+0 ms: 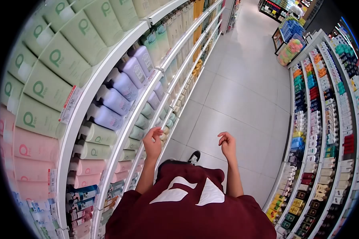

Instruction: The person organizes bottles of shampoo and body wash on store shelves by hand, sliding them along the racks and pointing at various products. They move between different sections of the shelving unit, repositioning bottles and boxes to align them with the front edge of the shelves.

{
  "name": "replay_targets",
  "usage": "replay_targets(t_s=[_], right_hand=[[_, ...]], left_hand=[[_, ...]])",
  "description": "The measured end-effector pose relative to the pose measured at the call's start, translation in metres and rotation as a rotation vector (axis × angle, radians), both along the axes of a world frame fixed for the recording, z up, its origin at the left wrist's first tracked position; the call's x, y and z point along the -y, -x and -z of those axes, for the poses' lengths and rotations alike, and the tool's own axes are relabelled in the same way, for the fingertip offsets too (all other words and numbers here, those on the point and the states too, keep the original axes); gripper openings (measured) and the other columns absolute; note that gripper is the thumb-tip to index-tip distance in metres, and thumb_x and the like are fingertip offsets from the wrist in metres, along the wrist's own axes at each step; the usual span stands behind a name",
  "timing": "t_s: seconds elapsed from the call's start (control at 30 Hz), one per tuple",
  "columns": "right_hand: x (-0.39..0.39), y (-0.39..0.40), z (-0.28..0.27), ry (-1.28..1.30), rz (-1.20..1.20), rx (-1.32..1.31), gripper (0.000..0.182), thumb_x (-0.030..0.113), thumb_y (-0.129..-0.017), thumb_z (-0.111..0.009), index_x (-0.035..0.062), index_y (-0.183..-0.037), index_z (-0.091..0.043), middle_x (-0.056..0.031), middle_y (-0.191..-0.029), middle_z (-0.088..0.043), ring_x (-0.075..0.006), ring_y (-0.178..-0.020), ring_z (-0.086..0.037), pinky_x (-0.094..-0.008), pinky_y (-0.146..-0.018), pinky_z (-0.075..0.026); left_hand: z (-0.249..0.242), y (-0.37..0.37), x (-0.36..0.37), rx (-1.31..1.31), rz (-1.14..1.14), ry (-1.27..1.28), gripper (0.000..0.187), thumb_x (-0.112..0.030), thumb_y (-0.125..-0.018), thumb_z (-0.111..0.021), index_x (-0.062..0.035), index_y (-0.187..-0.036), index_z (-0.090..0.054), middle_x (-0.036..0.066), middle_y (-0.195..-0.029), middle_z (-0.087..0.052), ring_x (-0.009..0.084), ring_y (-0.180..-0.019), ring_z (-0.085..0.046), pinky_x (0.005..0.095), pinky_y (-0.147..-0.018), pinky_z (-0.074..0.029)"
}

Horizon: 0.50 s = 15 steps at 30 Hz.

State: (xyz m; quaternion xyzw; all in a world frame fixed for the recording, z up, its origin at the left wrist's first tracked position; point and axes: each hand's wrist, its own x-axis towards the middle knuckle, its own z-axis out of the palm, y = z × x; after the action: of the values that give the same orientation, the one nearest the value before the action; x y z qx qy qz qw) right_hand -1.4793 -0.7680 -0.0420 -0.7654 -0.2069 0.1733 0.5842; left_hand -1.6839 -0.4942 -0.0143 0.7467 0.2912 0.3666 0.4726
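My left hand [152, 142] is raised beside the left shelves, its fingers loosely curled and apart, holding nothing. Nearest to it are pale green bottles [141, 120] on a lower shelf; I cannot see it touching them. Over the grey floor, my right hand [227, 144] hangs in the air with bent, spread fingers and nothing in it. Purple pump bottles [125, 84] stand on the shelf up and to the left of my left hand, with light green bottles [97, 133] and pink bottles [89, 167] beside them.
Large green bottles [68, 57] fill the upper left shelf, above a white shelf edge [101, 67]. Shelves of small bottles [314, 131] line the right side. A display with colourful balls [293, 47] stands farther down the tiled aisle [243, 91]. Part of a person [296, 10] shows at the far end.
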Motion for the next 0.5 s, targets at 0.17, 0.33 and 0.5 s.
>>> replay_targets(t_s=[0.17, 0.33, 0.5], right_hand=[[0.014, -0.055, 0.014, -0.067, 0.115, -0.016, 0.039, -0.013, -0.070, -0.033, 0.0002, -0.083, -0.067, 0.0033, -0.056, -0.049, -0.0064, -0.052, -0.039, -0.0247, -0.050, -0.029], [0.015, -0.079, 0.027, -0.162, 0.286, -0.044, 0.024, -0.010, -0.068, -0.038, 0.0017, -0.067, -0.059, 0.0060, -0.056, -0.043, -0.0044, -0.054, -0.034, -0.0246, -0.051, -0.023], [0.011, -0.110, 0.034, -0.225, 0.371, -0.040, 0.020, -0.008, -0.064, -0.036, 0.0039, -0.059, -0.051, 0.0041, -0.056, -0.043, -0.0047, -0.055, -0.035, -0.0245, -0.052, -0.022]], left_hand=[[-0.003, -0.046, 0.010, -0.127, 0.022, 0.033, 0.037, 0.011, -0.084, -0.044, -0.0021, -0.104, -0.072, 0.005, -0.066, -0.065, 0.0104, -0.058, -0.058, 0.0258, -0.054, -0.042], [0.002, -0.091, 0.007, -0.140, 0.023, 0.065, 0.036, 0.013, -0.081, -0.040, 0.0010, -0.095, -0.072, -0.002, -0.057, -0.049, 0.0053, -0.052, -0.041, 0.0241, -0.050, -0.028], [0.006, -0.142, 0.000, -0.040, 0.014, 0.138, 0.030, 0.013, -0.080, -0.040, 0.0017, -0.084, -0.067, -0.003, -0.057, -0.046, 0.0042, -0.053, -0.037, 0.0236, -0.051, -0.025]])
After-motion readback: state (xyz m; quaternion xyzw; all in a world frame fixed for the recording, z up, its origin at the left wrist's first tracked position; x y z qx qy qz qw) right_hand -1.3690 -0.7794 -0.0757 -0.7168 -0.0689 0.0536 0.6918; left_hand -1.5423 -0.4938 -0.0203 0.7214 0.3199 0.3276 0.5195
